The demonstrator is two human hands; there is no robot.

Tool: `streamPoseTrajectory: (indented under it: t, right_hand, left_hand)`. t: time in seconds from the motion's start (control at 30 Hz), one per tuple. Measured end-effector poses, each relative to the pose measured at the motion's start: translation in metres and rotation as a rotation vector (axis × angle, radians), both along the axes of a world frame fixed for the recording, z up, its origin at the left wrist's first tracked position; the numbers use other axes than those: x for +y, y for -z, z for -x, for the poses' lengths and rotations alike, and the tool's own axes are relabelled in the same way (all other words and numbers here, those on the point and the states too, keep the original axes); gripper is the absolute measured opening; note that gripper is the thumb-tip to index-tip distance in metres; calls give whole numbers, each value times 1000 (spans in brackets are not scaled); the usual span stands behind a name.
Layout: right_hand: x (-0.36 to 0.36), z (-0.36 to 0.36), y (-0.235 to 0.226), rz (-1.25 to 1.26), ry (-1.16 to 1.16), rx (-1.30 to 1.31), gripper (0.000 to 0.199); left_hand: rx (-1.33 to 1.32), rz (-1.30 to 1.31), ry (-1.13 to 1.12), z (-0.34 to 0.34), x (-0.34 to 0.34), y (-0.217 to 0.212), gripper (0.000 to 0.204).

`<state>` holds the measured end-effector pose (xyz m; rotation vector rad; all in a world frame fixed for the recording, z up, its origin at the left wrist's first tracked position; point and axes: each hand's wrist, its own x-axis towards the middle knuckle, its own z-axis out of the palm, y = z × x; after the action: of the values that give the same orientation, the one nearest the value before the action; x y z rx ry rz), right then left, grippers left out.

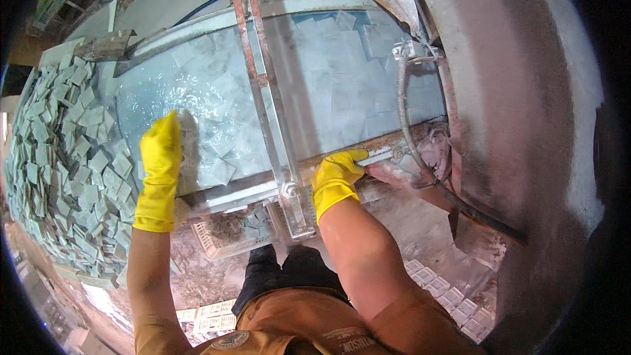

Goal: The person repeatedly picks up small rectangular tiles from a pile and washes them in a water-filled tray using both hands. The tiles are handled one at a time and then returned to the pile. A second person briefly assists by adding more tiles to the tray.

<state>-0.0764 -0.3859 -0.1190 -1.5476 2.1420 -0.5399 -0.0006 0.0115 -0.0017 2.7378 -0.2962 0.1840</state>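
Observation:
A long trough (253, 185) of cloudy bluish water lies across in front of me, with many flat square tiles (222, 171) under the surface. My left hand (161, 151), in a yellow rubber glove, is over the water at the trough's left part, fingers closed together. Whatever it may hold is hidden; a blurred grey patch shows just beside it. My right hand (338, 176), gloved the same, is closed over the near rim, right of the metal crossbar. The water ripples and glints near my left hand.
A large heap of pale green-grey tiles (72, 158) lies at the left. A rusty slotted crossbar (263, 92) spans the trough. A grey hose (404, 105) hangs at the right end by a wall (513, 92). Below are a plastic basket (217, 242) and white crates (453, 299).

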Motion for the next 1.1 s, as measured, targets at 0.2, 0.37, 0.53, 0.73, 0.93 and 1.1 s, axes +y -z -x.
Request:
streamPoseTrajectory:
  t: [0.2, 0.37, 0.53, 0.73, 0.93, 1.1]
  right_hand:
    - [-17, 24, 63, 75, -1, -77, 55]
    - [7, 6, 12, 82, 11, -58, 51]
    - [5, -5, -26, 28, 7, -87, 56]
    - [-12, 20, 28, 157, 34, -122, 60]
    - [-11, 27, 19, 158, 19, -76, 60]
    - [9, 4, -13, 42, -39, -67, 61]
  left_hand:
    - [-127, -118, -397, -42, 45, 0, 36]
    - [-24, -356, -280, -2, -36, 13, 72]
    - [-177, -185, 98, -71, -114, 7, 74]
    - [1, 346, 341, -187, -202, 54, 75]
    - [-173, -58, 406, -157, -237, 26, 81]
    - [-149, -42, 304, -168, -243, 16, 82]
